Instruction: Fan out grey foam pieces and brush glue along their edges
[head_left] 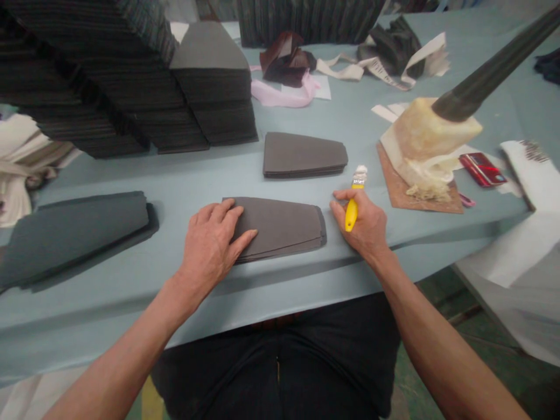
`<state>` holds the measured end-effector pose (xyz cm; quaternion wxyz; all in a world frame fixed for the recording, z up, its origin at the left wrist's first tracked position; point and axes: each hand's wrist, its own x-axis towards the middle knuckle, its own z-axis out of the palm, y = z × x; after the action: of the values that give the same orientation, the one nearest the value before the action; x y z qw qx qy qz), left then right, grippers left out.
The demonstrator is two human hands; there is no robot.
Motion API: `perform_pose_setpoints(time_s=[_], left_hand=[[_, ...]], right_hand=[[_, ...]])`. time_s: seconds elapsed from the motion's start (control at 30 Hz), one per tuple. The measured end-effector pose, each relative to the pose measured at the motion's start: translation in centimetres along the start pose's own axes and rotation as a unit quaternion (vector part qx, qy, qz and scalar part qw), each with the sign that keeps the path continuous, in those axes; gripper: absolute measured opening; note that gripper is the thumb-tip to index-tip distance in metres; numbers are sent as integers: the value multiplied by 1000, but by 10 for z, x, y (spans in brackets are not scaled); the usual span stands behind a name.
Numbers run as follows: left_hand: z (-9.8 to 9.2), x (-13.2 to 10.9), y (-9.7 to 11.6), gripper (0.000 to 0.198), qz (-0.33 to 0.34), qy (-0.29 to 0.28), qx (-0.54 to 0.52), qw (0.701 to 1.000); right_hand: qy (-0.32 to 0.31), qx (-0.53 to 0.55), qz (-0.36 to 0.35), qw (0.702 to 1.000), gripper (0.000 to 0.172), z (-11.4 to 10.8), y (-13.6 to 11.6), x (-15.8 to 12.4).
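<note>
My left hand (212, 239) lies flat with fingers spread on the left end of a small stack of grey tapered cut pieces (284, 227) near the table's front edge. To the right of that stack, my right hand (363, 224) is closed round the yellow handle of a small brush (355, 195), whose white bristles point away from me. A second stack of the same grey pieces (304, 154) lies farther back on the light blue table (184, 175).
Tall piles of dark cut pieces (131, 81) stand at the back left, and a flat dark stack (74, 233) lies at the left. A glue-caked block with a dark rod (429, 140) sits on brown card at the right, beside a red object (481, 168). Fabric scraps (350, 64) lie behind.
</note>
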<state>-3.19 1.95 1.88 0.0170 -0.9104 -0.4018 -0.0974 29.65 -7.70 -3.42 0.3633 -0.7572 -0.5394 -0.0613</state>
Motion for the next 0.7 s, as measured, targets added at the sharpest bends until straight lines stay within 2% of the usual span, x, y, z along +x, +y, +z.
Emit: perform_pose_setpoints(time_s=[0.37,0.7], left_hand=[[3,-1,2,44,35,39,-16,999],[3,1,-4,43,63,24,-64,996]], right_hand=[[1,-5,1,1000,38,1,1,-1],[6,0,-13,1000,32,0,-1,0]])
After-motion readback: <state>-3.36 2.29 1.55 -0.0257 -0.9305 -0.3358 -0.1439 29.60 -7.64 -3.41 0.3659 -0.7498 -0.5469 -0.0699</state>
